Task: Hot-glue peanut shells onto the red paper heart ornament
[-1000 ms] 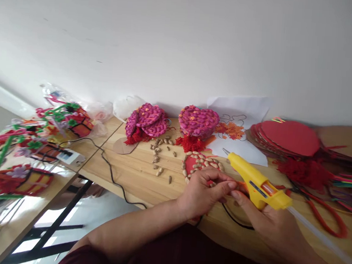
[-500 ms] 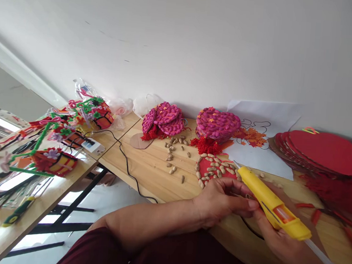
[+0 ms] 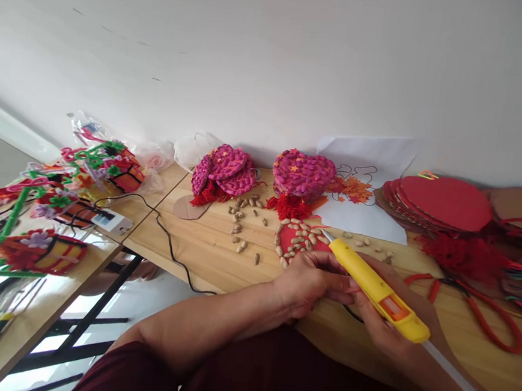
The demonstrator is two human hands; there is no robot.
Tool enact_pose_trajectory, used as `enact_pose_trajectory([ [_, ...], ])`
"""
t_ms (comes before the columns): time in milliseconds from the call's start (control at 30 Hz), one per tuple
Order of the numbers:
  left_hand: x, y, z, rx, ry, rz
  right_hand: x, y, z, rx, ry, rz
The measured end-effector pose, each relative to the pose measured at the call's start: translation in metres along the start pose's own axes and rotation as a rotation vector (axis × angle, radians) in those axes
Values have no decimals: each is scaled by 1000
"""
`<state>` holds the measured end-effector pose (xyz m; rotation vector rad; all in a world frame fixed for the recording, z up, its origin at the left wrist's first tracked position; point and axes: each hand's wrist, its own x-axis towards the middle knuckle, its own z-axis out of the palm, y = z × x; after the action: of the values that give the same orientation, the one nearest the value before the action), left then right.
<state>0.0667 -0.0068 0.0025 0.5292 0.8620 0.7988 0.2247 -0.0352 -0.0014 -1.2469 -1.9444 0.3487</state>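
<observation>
My right hand (image 3: 382,319) is wrapped round a yellow glue gun (image 3: 374,286), whose tip points up and left over a red piece (image 3: 290,239) covered partly with peanuts. A long glue stick (image 3: 458,380) runs out of the gun's back end. My left hand (image 3: 311,281) lies at the near edge of the red piece, its fingers pressed together and touching my right hand; anything between them is hidden. Loose peanuts (image 3: 238,216) lie left of the red piece.
Pink braided pieces (image 3: 305,172) with red tassels stand by the wall. White paper (image 3: 362,221) holds orange leaf shapes. Red discs (image 3: 450,201) are stacked at right, near red-handled scissors (image 3: 497,322). A black cable (image 3: 171,245), power strip (image 3: 112,221) and flower-decorated baskets (image 3: 53,251) are at left.
The view has swung to the right, so the scene sits further left and more of the scissors shows. My hands keep nearly the same pose, with the glue gun still held.
</observation>
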Motion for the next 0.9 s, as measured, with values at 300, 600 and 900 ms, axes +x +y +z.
enact_pose_trajectory([
  [300, 1, 1, -2, 15, 44, -69, -3, -4, 2, 20, -40, 17],
  [600, 0, 10, -5, 59, -37, 46, 1, 7, 5, 246, -44, 251],
  [900, 8, 13, -4, 296, -42, 340, 14, 3, -7, 460, 78, 497],
])
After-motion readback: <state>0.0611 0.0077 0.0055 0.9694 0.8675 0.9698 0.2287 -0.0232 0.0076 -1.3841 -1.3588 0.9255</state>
